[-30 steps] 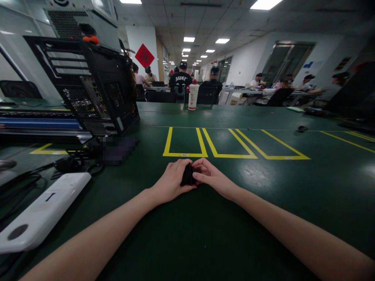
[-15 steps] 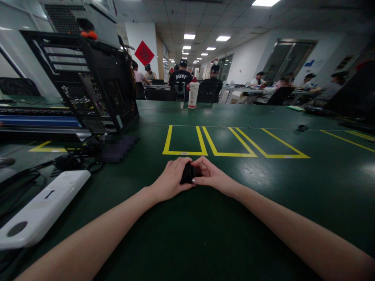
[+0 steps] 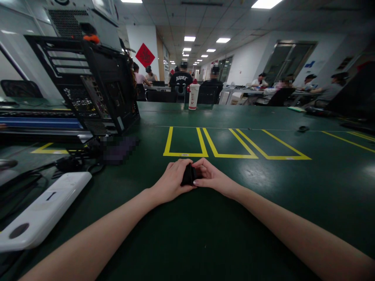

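A small black object [image 3: 188, 176], box-like and partly covered by fingers, is held between both hands just above or on the green table [image 3: 187, 238]; its kind is not clear. My left hand [image 3: 172, 180] wraps round it from the left, thumb below and fingers over the top. From the right, my right hand [image 3: 212, 175] grips its right edge between thumb and fingertips. Whether the object touches the table cannot be made out.
Yellow tape outlines [image 3: 187, 154] mark the table beyond my hands. At left stand a black computer case [image 3: 114, 84], a white elongated device [image 3: 47, 208] and dark cables [image 3: 32, 169]. A white cup [image 3: 193, 96] stands farther back. Several people sit at tables behind.
The whole view has shifted very slightly downward and right. Both hands keep the same hold on the black object.
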A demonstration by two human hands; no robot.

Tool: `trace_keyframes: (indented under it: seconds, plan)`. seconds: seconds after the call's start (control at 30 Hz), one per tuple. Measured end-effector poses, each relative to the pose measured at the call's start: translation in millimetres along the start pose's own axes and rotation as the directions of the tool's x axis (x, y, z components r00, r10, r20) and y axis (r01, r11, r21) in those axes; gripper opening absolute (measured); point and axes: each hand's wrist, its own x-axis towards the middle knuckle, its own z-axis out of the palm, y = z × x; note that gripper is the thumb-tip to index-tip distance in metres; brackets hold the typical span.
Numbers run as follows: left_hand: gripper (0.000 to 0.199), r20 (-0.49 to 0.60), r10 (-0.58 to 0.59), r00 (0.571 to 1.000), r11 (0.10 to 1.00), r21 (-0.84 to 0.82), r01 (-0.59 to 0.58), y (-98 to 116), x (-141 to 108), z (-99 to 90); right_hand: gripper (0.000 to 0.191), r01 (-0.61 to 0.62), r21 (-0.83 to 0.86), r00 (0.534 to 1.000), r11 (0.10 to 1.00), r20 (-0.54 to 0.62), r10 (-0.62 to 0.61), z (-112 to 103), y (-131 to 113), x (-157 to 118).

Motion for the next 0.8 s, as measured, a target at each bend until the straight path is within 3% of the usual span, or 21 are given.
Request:
trace_keyframes:
  seconds: [0.17,0.33,0.53,0.7,0.8]
  plan:
    - [0.059,-0.009,0.002,1.000,1.000,-0.003,-0.002,1.5,0.4,-1.7,0.021,-0.044,-0.004,0.996,0.999,-0.082,0.044,4.3,-1.2,-0.6]
    - [0.057,0.016,-0.002,1.000,1.000,-0.011,0.002,2.2,0.3,-2.7,0.026,-0.055,-0.021,0.994,0.998,-0.092,0.052,4.2,1.8,0.7]
    - [0.057,0.000,0.002,1.000,1.000,0.007,-0.002,0.0,0.2,-0.1,0.037,0.032,-0.002,0.999,0.999,-0.011,-0.032,0.7,3.0,0.1]
    - [0.058,-0.017,0.006,1.000,1.000,0.006,-0.006,-0.5,0.5,0.5,0.025,-0.028,-0.002,0.997,1.000,-0.076,0.028,3.8,-0.5,-1.2]
    - [0.057,-0.016,0.007,1.000,1.000,-0.004,-0.007,0.1,1.0,0.1,0.028,-0.052,-0.002,0.995,0.999,-0.087,0.052,4.0,-0.6,-0.7]
